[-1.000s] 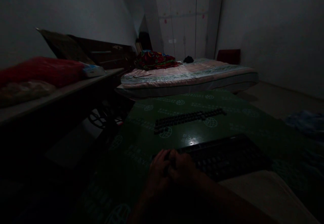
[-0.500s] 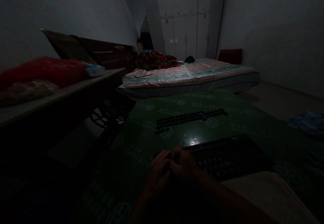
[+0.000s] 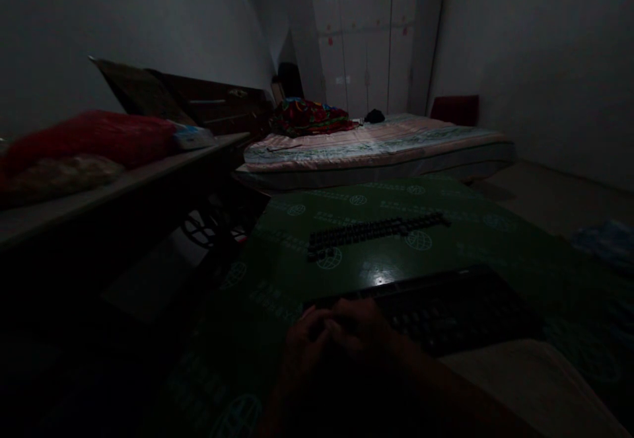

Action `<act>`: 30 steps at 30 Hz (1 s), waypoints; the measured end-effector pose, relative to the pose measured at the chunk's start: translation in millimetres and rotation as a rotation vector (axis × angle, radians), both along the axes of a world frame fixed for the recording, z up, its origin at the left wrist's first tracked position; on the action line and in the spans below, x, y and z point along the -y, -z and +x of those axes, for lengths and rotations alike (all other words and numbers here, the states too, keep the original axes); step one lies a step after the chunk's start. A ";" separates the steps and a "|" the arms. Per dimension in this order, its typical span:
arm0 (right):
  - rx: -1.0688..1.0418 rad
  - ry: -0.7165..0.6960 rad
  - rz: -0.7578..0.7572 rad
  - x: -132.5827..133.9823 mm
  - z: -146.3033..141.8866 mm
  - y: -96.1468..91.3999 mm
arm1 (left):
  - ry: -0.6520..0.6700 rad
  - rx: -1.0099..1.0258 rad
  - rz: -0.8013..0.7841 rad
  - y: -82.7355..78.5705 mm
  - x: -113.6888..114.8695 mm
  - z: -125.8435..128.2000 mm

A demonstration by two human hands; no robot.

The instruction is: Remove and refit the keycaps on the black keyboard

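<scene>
In the dim head view, a black keyboard lies on a green printed tabletop. At the keyboard's left end, my left hand and my right hand are close together, fingers curled and their tips meeting. Whatever is between the fingers is hidden in shadow. Beyond the keyboard, several loose black keycaps form slanting rows, with a few set apart at the left end of the rows.
A pale cloth or pad lies at the near right, by the keyboard. Left stands a bench-like shelf bearing a red bag. A bed lies behind the table, with a wardrobe at the back.
My hands have drawn slightly lower and closer together. A thin thing that stuck up by my right fingers no longer shows. The whole view has shifted a little.
</scene>
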State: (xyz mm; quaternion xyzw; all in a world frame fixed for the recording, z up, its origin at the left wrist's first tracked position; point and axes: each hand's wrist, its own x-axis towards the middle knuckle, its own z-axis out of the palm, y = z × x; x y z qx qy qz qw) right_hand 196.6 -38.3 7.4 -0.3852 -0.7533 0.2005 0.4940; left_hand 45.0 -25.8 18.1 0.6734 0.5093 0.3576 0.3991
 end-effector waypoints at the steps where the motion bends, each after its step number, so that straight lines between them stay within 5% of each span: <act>1: 0.021 -0.009 0.038 -0.3 0.1 -0.1 | -0.009 0.015 -0.018 0.6 -0.1 -0.2; 6: 0.202 0.072 0.151 -4.5 0.3 2.9 | -0.065 0.107 -0.155 -1.5 1.5 -0.5; 13: 0.334 0.376 0.318 -7.1 8.3 -10.8 | -0.177 0.170 -0.144 -11.6 2.0 -3.8; 22: 0.306 -0.053 0.006 -2.4 0.1 -8.7 | -0.215 0.593 -0.349 -8.5 2.7 -7.2; 30: 0.152 -0.125 -0.183 2.7 -0.2 -15.7 | -0.098 0.660 -0.381 -3.8 7.9 -11.6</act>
